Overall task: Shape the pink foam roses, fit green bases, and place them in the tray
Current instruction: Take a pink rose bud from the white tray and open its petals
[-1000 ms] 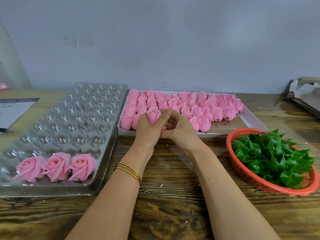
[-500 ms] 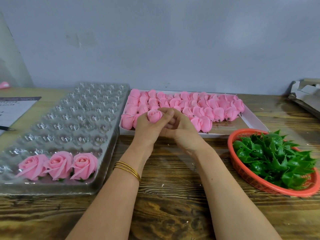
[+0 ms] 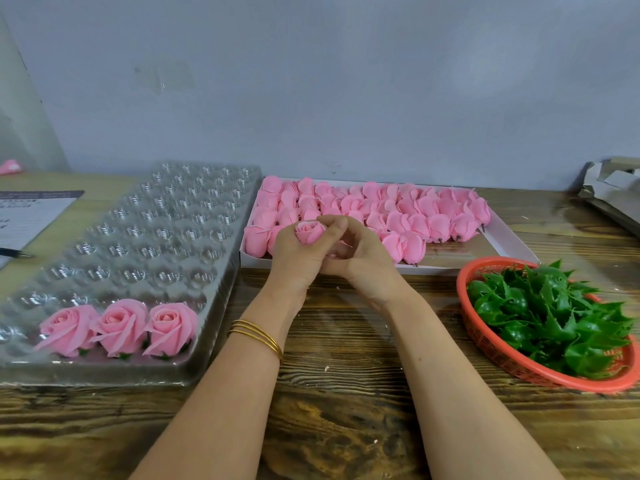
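Note:
My left hand [image 3: 296, 256] grips a pink foam rose bud [image 3: 309, 232] upright, its tip showing above the fingers. My right hand [image 3: 360, 258] is curled against it, fingers on the bud's right side and pinching its petals. Both hands hover at the near edge of the white box [image 3: 505, 237] filled with several closed pink buds [image 3: 419, 220]. A clear plastic tray [image 3: 145, 233] with many round cells lies at left; three opened roses with green bases [image 3: 119, 327] stand in its near row. A red basket [image 3: 491, 344] at right holds several green bases [image 3: 554, 317].
The wooden table [image 3: 346, 393] runs to the near edge. A paper sheet and a pen [image 3: 17, 252] lie at far left. Grey cardboard pieces [image 3: 613, 192] sit at the far right corner. A grey wall stands behind everything.
The bud has been turned slightly in my hands and the fingers have shifted on its petals; the hands stay in the same spot. Tray, box and basket are unchanged.

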Available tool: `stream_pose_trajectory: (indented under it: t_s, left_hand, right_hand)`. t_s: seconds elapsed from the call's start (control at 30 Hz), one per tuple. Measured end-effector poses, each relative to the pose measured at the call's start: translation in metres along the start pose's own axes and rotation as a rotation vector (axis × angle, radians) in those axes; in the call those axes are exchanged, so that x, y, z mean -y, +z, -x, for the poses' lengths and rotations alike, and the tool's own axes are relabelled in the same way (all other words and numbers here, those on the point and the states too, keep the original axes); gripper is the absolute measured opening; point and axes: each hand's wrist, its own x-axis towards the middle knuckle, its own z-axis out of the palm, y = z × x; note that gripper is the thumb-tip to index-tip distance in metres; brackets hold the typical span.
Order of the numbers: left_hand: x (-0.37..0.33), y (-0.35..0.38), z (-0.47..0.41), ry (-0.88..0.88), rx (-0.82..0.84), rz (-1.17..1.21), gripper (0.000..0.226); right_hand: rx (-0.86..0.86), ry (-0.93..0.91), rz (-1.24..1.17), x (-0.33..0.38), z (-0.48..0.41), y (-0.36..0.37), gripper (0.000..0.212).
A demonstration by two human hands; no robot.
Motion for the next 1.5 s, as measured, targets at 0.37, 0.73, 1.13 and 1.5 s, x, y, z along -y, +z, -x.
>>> stream_pose_trajectory:
  t_s: [0.37, 0.73, 1.13, 1.5]
  left_hand:
    - [-0.006, -0.004, 0.001, 0.002, 0.092, -0.014, 0.016]
    - [0.002, -0.001, -0.003, 0.056, 0.065, 0.035, 0.024]
    - [0.006, -0.002, -0.005, 0.086, 0.056, -0.071, 0.008]
    - [0.011, -0.004, -0.009, 0.271, -0.045, -0.302, 0.027]
  right_hand:
    - [0.081, 0.027, -0.125, 0.0, 0.001, -0.002, 0.047]
    - [0.016, -0.005, -0.013, 0.001, 0.0, 0.002, 0.057]
    - [0.001, -0.037, 0.073, -0.001, -0.001, 0.001, 0.059]
    - [-0.171, 0.012, -0.188, -0.001, -0.007, -0.003, 0.033]
